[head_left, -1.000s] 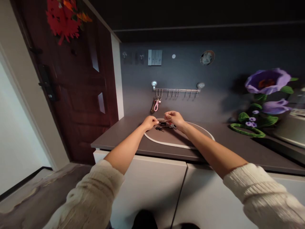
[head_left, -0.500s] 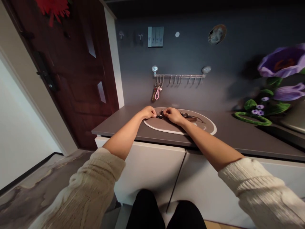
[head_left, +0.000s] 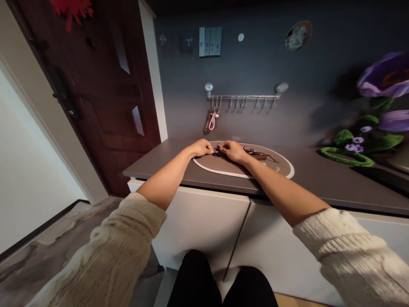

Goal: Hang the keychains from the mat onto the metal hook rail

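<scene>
Both hands work low over an oval brown mat with a white rim (head_left: pixel 220 171) on the countertop. My left hand (head_left: pixel 202 148) is closed in a pinch at the left end of a small bunch of dark, metallic keys (head_left: pixel 217 152). Close on its right, my right hand (head_left: pixel 234 152) pinches at the same bunch, its fingertips curled down. The exact parts held are hidden by the fingers. Behind and right of my right hand lie more metal pieces and a brown bar-shaped item (head_left: pixel 259 157) with a dark cord (head_left: pixel 271 158).
A clear hook rail (head_left: pixel 244 97) on the dark wall carries keys with a pink loop strap (head_left: pixel 212 122) at its left end. Purple artificial flowers (head_left: pixel 394 120) with a green base stand on the right. White cabinet doors (head_left: pixel 198 221) are below; a dark red door (head_left: pixel 105 106) is left.
My right hand has lowered onto the keys, and both hands now rest nearer the mat. The view has tilted downward, showing my knees. In the last half second the hands barely moved.
</scene>
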A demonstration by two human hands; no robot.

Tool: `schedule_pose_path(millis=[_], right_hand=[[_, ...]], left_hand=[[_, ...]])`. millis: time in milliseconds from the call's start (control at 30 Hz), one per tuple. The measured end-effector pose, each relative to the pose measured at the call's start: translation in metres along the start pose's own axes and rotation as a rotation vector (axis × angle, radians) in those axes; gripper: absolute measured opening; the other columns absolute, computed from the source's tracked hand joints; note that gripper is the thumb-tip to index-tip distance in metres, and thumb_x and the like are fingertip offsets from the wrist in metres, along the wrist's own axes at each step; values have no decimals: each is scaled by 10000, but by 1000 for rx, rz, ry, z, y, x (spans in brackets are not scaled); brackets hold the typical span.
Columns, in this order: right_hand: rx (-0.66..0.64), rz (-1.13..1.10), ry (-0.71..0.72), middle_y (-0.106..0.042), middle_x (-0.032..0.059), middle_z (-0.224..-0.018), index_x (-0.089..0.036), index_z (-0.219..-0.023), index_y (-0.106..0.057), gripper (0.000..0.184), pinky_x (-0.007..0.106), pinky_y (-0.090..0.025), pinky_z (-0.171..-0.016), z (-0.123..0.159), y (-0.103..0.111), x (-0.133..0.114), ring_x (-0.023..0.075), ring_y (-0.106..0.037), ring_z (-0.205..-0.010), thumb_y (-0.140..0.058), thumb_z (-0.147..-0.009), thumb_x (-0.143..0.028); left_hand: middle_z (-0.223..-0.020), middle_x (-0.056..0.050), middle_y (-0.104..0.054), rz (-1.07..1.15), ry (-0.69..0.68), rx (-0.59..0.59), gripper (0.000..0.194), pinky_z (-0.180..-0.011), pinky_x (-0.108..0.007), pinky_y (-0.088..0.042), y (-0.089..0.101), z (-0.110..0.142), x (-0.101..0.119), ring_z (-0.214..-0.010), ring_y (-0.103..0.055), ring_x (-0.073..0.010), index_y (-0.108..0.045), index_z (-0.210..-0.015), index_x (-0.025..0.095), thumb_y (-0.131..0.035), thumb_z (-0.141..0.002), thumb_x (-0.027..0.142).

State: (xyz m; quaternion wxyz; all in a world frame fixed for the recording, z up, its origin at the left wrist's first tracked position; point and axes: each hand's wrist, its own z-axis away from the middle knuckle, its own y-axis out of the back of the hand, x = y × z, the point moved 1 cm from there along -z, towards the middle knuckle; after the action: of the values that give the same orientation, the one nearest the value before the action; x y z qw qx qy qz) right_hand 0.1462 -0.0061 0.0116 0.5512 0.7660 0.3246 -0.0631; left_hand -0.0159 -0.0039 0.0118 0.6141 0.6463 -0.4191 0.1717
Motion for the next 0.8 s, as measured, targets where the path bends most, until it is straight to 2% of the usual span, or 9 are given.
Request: schedule_pose_path(millis=[233, 567, 800], right_hand=[[16, -111, -10, -632, 32, -716, -136, -783, -617, 160, 211, -383, -645, 2, 0, 0, 99, -517, -625, -529, -773, -269], [-7, -439, 36, -576, -10, -648, -145, -782, -559, 55, 188, -400, -551, 0, -3, 2, 64, -502, -529, -537, -755, -188], [-8, -605, 56, -563, -16, -623, -148, -830, -565, 104, 175, -392, -485, 3, 1, -6, 56, -479, -492, -554, -742, -204]], left_hand=[[-550, 25, -536, 71, -50, 10, 62, -572, -209, -340, 0, 3, 5, -526, -434, -60, -610, -645, 101, -581, -688, 134], [-554, 41, -493, 202, -110, 178, 52, -560, -199, -319, 1, 5, 12, -516, -398, -51, -554, -694, 109, -564, -726, 149], [-540, 47, -488, 307, -92, 263, 78, -585, -214, -322, 3, 2, 13, -519, -393, -59, -554, -660, 118, -578, -717, 165]])
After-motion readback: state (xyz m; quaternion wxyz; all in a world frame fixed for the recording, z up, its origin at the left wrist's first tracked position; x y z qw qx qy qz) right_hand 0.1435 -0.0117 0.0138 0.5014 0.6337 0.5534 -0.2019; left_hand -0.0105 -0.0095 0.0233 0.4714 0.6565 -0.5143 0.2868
